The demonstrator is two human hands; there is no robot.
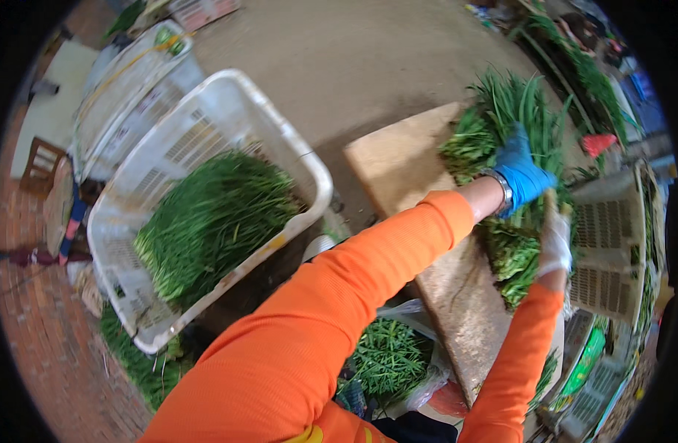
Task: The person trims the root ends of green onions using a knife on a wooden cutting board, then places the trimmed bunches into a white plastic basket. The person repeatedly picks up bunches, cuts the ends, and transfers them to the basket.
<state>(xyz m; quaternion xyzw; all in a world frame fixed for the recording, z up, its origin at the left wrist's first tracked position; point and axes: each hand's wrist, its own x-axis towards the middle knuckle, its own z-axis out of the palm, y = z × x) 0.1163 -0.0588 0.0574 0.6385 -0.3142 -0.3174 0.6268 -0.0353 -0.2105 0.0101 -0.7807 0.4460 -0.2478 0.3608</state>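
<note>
My left hand [520,169], in a blue glove with a metal watch at the wrist, is on long green leaves [516,102] at the far end of a wooden board [411,158]. Just nearer, my right hand [555,238], in a pale glove, touches the greens at the board's right side. Motion blur hides whether either hand grips them. Leafy bunches [507,257] lie on the board beside and below my hands. To the left, a white plastic basket [322,177] holds a large pile of long, thin green leaves [217,221].
A plastic bag of cut greens [388,354] is below the board. Another plastic basket [607,243] stands close at the right, with crates [593,387] below it. A white container [145,105] stands behind the left basket. More greens [134,354] lie on the brick floor [56,343].
</note>
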